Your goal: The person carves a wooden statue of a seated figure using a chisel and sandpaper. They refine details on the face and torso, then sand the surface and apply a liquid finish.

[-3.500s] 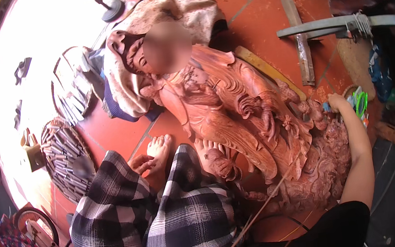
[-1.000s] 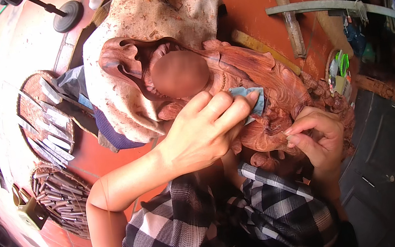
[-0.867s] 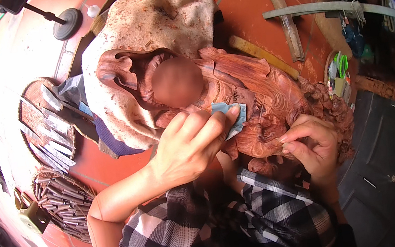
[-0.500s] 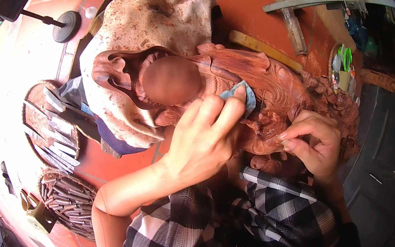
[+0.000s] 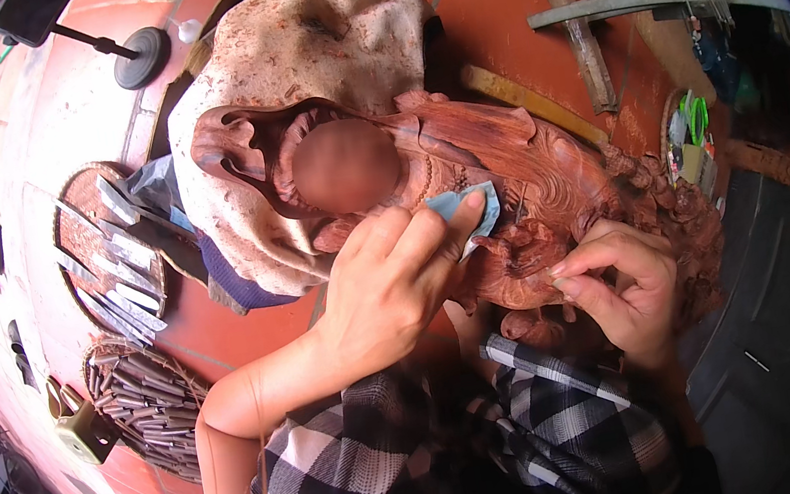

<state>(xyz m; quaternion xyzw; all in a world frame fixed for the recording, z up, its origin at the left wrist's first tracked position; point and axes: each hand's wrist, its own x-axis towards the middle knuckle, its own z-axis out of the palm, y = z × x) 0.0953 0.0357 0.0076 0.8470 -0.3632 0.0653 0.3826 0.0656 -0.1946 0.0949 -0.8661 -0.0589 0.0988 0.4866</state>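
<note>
Our left hand (image 5: 391, 288) is pinching the blue-grey sandpaper scrap (image 5: 463, 209) flat on the red wooden carving (image 5: 549, 195), right hand (image 5: 623, 286) curled, gripping its edge; we'd go light, following the grooves

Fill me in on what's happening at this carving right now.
A person sits on the floor with a large reddish wooden carving lying across their lap. The left hand presses a small blue-grey piece of sandpaper against the carving's upper part. The right hand rests pinched on a carved detail lower down. A dusty cloth cushions the carving's top end. Round trays of chisels lie on the red tile floor to the person's left.
</note>
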